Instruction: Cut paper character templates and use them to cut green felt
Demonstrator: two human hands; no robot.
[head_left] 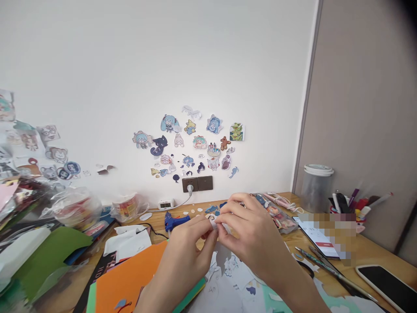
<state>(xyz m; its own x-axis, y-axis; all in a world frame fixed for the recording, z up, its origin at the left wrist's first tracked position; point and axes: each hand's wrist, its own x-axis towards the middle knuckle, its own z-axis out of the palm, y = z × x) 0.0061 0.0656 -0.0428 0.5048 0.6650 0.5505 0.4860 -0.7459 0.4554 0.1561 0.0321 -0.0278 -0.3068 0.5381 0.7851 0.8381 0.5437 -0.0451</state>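
Note:
Both hands meet over the desk, pinching a small white piece of paper between their fingertips. My left hand is closed on its left side, with thumb and forefinger pressed together. My right hand grips the piece from the right, its fingers curled over. Most of the piece is hidden by the fingers, so its shape is hard to make out. Below the hands lie white paper sheets with printed drawings and cut scraps. A blue glue gun lies just beyond my left hand.
Orange paper lies at left, near green paper and wrapped cups. Scissors, a phone, a lit screen and a clear tub are at right. Cut-out figures cover the wall above a socket.

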